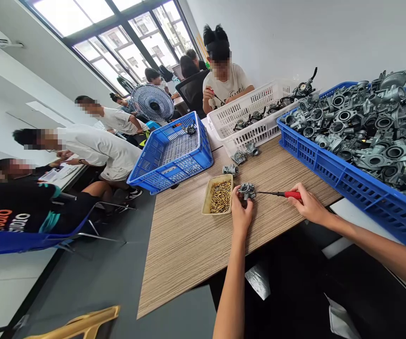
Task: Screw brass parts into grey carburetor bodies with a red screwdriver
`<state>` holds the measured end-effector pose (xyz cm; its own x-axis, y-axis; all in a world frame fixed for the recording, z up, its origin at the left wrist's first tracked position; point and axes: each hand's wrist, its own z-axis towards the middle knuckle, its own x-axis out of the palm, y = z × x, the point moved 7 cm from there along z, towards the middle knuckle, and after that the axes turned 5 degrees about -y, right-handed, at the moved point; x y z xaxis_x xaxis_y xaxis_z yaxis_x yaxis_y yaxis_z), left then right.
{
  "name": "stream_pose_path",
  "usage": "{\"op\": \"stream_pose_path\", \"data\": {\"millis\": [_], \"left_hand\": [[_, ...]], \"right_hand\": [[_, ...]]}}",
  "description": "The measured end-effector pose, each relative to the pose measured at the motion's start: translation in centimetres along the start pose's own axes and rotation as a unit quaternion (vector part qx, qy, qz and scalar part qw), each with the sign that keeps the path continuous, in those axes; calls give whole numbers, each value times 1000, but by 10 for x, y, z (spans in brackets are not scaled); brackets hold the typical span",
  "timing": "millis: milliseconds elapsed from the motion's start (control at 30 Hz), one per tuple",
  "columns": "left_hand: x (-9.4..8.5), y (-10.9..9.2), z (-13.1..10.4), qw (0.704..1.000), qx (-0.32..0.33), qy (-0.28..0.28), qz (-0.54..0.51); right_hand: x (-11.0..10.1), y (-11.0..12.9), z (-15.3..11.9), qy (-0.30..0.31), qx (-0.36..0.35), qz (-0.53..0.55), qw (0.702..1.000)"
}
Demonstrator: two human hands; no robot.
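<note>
My left hand [241,213] is closed around a small grey metal carburetor body [247,190] just above the wooden table. In my right hand [307,203] is a screwdriver [290,194] with a red handle and a dark shaft. Its tip points left and meets the side of the carburetor body; whether it sits in a screw is too small to tell. Close to my left hand stands a cream tub [207,207] holding many small brass parts [221,197]. Behind it, a few loose carburetor bodies [230,169] lie on the table.
A blue crate [333,165] heaped with carburetor bodies stands at the right. Toward the back are a white basket [234,141] with carburetors and a blue basket [169,175] with few parts. Across the table [178,245] a person [229,77] holds a screwdriver; others sit at left.
</note>
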<state>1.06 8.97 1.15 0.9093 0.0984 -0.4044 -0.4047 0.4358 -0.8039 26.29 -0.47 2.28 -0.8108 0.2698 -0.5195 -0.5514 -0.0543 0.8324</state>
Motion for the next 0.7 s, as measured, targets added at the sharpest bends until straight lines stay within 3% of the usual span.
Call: {"op": "stream_pose_path", "data": {"millis": [267, 467, 700], "left_hand": [[0, 0, 1, 1000, -9, -5, -5], [0, -1, 0, 1000, -15, -3, -10], [-1, 0, 1, 1000, -16, -5, -14]], "right_hand": [[2, -1, 0, 23, 1, -2, 1000], [1, -4, 2, 3, -1, -10, 1000], [0, 1, 2, 35, -11, 6, 999]]}}
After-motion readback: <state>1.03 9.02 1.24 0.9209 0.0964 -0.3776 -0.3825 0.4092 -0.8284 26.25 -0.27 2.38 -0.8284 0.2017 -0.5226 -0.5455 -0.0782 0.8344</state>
